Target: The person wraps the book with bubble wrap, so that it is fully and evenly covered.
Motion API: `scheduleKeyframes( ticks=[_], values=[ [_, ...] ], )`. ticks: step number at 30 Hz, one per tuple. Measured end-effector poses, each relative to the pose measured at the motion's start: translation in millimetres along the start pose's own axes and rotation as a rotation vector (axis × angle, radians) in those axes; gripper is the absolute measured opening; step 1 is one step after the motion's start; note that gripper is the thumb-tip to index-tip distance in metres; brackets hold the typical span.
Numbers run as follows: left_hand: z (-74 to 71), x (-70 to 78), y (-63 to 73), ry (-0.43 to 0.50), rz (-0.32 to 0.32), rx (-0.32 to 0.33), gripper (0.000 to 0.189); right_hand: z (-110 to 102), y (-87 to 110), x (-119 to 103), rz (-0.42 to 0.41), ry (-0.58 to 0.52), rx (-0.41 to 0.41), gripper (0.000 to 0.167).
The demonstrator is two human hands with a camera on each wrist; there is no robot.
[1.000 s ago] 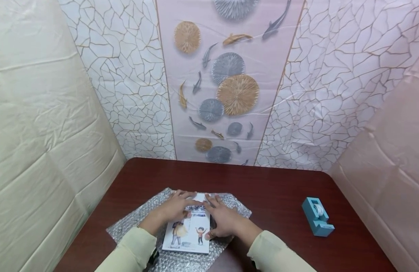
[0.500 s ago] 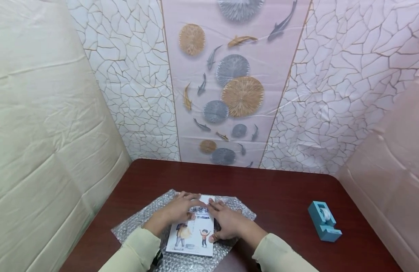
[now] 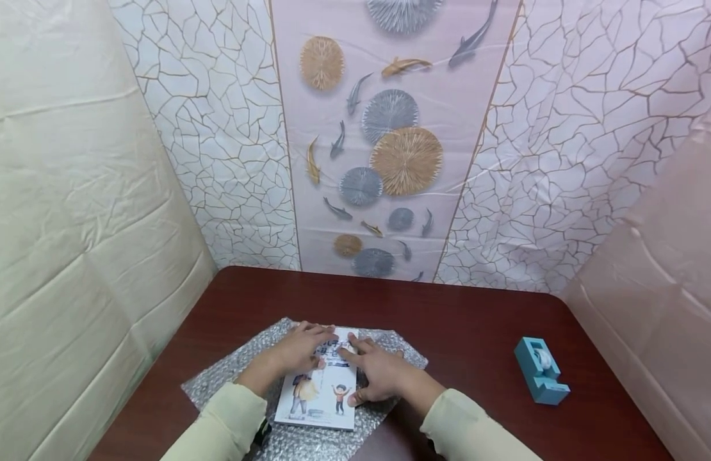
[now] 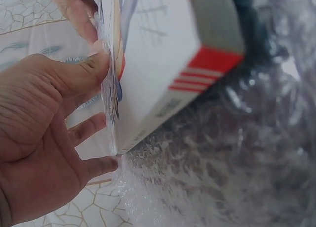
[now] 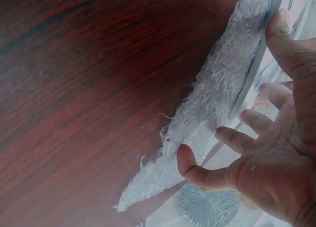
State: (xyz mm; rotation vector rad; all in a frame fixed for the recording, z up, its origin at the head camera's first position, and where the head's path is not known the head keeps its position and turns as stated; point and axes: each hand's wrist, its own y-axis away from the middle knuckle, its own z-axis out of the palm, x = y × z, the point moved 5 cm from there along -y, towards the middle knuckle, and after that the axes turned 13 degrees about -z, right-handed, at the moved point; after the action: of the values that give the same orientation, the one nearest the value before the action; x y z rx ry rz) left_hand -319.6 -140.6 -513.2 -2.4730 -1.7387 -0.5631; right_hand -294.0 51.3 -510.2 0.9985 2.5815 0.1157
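Observation:
A white illustrated book [image 3: 318,400] lies on a sheet of bubble wrap [image 3: 309,445], with its cover figures and printed title facing up. My left hand [image 3: 292,352] rests on the book's upper left side with fingers spread. From the right, my right hand [image 3: 381,371] touches the cover and right edge, its thumb near the lower right side. In the left wrist view, the book's spine [image 4: 197,79] shows red and white stripes, and the left thumb lies at the cover. Loosely spread fingers of the right hand [image 5: 276,153] appear beside the book's edge in the right wrist view.
A blue tape dispenser [image 3: 541,371] with a roll of tape stands on the dark red-brown table [image 3: 448,333] to the right. Patterned sheeting [image 3: 361,147] hangs behind the table, and pale fabric walls [image 3: 90,256] flank it.
My left fingers have shifted slightly left on the cover, uncovering more of the title. The book and bubble wrap stay in place; the head view has shifted a little.

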Motion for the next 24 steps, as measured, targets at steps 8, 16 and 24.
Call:
scheduleKeyframes(
  ticks=[8,16,24],
  values=[
    [3.8,1.5,-4.8,-0.008,0.025,-0.004,0.056,-1.4,4.4,4.5,0.006,-0.01,0.002,0.102],
    [1.6,0.5,-2.7,-0.045,0.014,-0.022,0.058,-1.8,3.6,3.7,-0.003,-0.005,0.0,0.102],
    [-0.5,-4.7,2.1,-0.05,0.047,-0.018,0.056,-3.1,2.5,1.8,-0.009,-0.002,0.003,0.102]
  ],
)
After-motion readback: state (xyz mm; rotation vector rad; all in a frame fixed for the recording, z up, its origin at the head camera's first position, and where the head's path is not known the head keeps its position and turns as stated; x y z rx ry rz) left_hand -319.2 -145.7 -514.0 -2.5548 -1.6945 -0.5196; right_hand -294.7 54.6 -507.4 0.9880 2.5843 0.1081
